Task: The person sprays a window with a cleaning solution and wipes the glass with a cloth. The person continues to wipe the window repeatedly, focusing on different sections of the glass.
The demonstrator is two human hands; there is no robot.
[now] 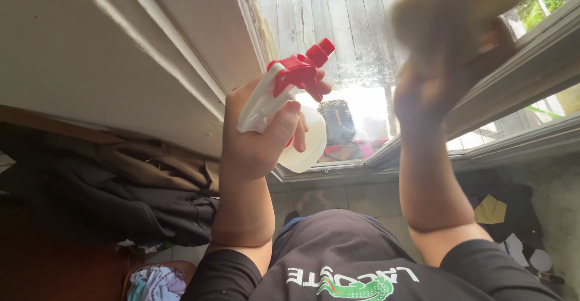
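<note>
My left hand (257, 135) is shut around a white spray bottle with a red trigger and nozzle (289, 89), held up in front of the window pane (338, 29). The nozzle points towards the glass. My right hand (435, 83) is raised further right and presses a tan cloth (450, 11) against the glass near the window frame (525, 71); hand and cloth are blurred by motion. Both forearms rise from my dark shirt (344, 265) at the bottom.
A white wall with moulding (139, 53) fills the upper left. Dark and brown clothes (121, 186) lie piled at the left, with a basket of laundry (157, 283) below. Scraps of paper and cloth (507, 228) lie at the lower right.
</note>
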